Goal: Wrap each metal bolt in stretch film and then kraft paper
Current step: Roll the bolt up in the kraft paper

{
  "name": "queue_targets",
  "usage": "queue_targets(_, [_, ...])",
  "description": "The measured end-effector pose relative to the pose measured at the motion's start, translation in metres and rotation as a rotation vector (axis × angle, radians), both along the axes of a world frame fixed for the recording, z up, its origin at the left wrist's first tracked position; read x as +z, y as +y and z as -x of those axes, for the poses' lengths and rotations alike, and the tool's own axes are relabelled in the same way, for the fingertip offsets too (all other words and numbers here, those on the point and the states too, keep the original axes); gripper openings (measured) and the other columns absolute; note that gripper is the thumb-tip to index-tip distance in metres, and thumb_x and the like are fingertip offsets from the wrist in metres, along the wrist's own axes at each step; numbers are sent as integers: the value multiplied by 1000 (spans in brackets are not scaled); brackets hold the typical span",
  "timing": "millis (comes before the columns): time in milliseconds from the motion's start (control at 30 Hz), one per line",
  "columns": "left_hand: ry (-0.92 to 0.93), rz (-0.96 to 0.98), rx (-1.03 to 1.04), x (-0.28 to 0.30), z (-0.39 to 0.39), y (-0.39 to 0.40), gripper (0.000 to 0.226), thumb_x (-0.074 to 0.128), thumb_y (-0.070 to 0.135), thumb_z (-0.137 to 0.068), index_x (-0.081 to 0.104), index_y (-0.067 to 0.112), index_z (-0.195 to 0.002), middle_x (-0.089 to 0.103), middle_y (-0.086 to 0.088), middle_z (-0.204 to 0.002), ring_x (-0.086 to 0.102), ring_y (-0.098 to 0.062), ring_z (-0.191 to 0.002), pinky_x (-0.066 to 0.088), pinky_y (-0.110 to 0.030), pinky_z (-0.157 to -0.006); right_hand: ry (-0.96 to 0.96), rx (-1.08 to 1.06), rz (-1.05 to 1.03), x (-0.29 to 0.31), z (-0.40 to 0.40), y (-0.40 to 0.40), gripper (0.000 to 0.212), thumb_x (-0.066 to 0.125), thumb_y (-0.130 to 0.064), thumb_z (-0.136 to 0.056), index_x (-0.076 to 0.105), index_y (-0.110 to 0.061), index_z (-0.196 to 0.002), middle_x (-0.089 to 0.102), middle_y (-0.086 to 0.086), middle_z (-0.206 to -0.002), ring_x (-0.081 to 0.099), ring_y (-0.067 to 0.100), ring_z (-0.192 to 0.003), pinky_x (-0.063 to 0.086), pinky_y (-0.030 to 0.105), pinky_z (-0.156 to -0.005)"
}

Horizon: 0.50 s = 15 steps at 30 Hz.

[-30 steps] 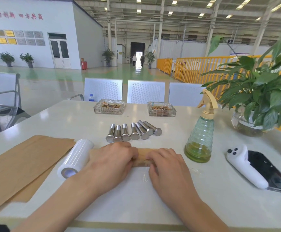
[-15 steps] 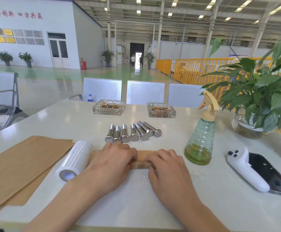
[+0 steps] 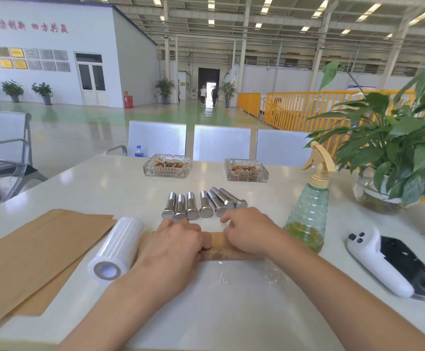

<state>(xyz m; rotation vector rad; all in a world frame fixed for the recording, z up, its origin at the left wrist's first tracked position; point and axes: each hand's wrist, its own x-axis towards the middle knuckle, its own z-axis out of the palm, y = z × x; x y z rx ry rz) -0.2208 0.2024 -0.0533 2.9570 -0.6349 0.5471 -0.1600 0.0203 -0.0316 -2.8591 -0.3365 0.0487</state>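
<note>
Head view: a kraft paper roll [image 3: 221, 249] lies crosswise on the white table [image 3: 231, 312], near the table's front edge, with both hands on top of it. The left hand [image 3: 173, 244] rests palm down over the roll's left end, fingers together and curled over its far side. The right hand [image 3: 249, 231] covers the right end, fingers loosely curled; whether they pinch the paper cannot be told. Only the middle section of the roll shows between the hands. Seven bare bolts [image 3: 201, 205] lie in a row just beyond the fingertips. A stretch film roll [image 3: 116, 249] lies beside the left hand, on flat kraft sheets [image 3: 29, 254].
</note>
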Motion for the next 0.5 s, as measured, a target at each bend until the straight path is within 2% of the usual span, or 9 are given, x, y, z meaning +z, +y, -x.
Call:
queue_targets(67, [-6, 4, -4, -1, 0, 1, 22, 51, 21, -95, 59, 37, -108, 50, 16, -92, 44, -15, -109, 26, -30, -80, 70, 19, 113, 8, -8, 8, 33, 54, -33, -97, 65, -29, -128, 56, 1, -135, 46, 27, -131, 42, 41, -108])
queue_targets(167, [-16, 4, 4, -1, 2, 0, 22, 50, 20, -94, 59, 35, -106, 55, 14, -94, 42, -15, -107, 26, -31, -79, 106, 17, 125, 17, -15, 16, 28, 62, -33, -90, 72, -20, -113, 63, 3, -125, 56, 27, -120, 52, 41, -101])
queue_targets(300, [-7, 4, -5, 2, 3, 0, 22, 50, 19, -94, 60, 34, -106, 61, 12, -102, 48, -17, -105, 28, -31, -82, 115, 64, 99, 26, -18, 19, 29, 68, -27, -88, 71, -11, -112, 67, -1, -111, 63, 27, -110, 56, 37, -92])
queue_targets(400, [-24, -9, -4, 2, 4, 0, 21, 50, 18, -94, 59, 34, -105, 63, 11, -103, 51, -19, -104, 28, -31, -81, 105, 81, -1, 25, -20, 15, 14, 71, -23, -88, 72, -31, -99, 59, -13, -99, 60, 17, -101, 50, 26, -79])
queue_targets(500, [-34, 3, 7, 0, 3, 0, 24, 51, 17, -94, 57, 35, -110, 64, 11, -107, 52, -18, -105, 30, -31, -84, 50, 112, -93, 22, -14, 8, 20, 71, -23, -88, 71, -37, -74, 62, -19, -85, 62, 11, -93, 47, 22, -71])
